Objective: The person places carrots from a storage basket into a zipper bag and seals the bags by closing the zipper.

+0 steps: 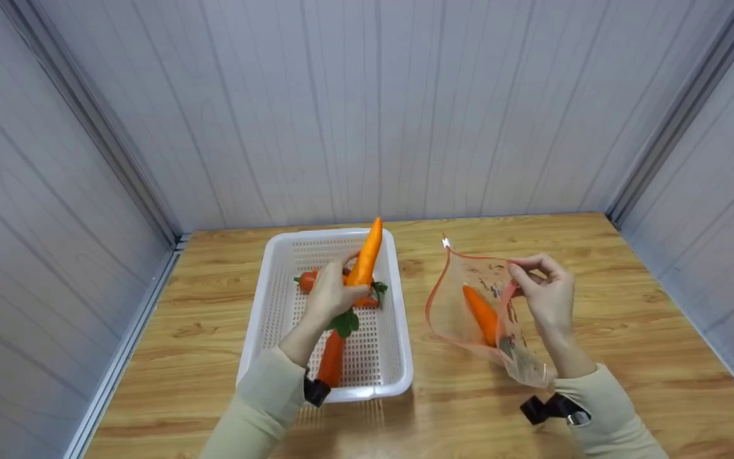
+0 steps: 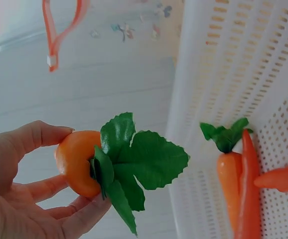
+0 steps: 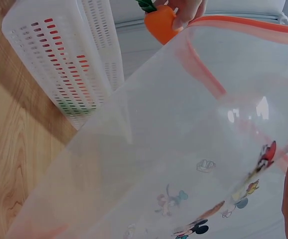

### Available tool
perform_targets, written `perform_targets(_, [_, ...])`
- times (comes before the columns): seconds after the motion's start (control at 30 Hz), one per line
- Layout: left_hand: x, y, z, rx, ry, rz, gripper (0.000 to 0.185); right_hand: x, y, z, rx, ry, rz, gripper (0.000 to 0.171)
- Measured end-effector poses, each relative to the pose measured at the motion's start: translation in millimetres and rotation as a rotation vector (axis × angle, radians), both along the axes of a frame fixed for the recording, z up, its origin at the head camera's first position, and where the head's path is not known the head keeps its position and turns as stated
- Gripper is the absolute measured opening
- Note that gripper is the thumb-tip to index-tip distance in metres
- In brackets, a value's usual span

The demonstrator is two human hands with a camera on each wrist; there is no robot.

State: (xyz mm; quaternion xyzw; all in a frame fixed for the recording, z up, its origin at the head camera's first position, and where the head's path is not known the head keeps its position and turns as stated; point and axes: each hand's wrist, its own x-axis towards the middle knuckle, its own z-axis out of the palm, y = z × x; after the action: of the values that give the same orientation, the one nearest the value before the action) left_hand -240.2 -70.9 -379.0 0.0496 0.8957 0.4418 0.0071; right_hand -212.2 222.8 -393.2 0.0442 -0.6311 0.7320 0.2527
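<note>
My left hand [image 1: 327, 296] grips an orange carrot [image 1: 367, 255] above the basket, its tip pointing up and away. In the left wrist view, green leaves [image 2: 154, 159] stick out from the carrot's thick end, between thumb and fingers. My right hand [image 1: 548, 293] pinches the right edge of a clear zip bag [image 1: 429, 309] with an orange rim and cartoon prints. The bag's mouth gapes, and another carrot [image 1: 482, 315] lies inside it. The white perforated basket [image 1: 406, 338] holds several orange and red tapered vegetables, among them a leafy carrot [image 2: 228, 186].
Basket and bag stand side by side on a wood-grain table [image 1: 201, 331]. Pale panels [image 1: 367, 115] wall it off at the back and both sides. A white zip slider [image 1: 446, 242] sits at the bag's far corner. Dark cameras [image 1: 317, 390] are strapped to both wrists.
</note>
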Motion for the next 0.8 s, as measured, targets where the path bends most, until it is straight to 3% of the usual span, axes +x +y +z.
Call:
perform_targets(0.23, [28.1,6.1,7.8,-0.023,0.100,-0.113,0.063,1.7,-2.1,0.5,0.001,0.007,0.017,0.010])
perform_targets(0.47, [52.3,18.8,15.5,-0.133,0.143,-0.224,0.060,4.5,-4.7,0.1,-0.014,-0.014,0.026,0.011])
perform_targets(0.8, [62.1,41.3,16.7,-0.249,0.164,-0.344,0.060,6.1,-8.8,-6.8,0.051,-0.019,0.043,0.012])
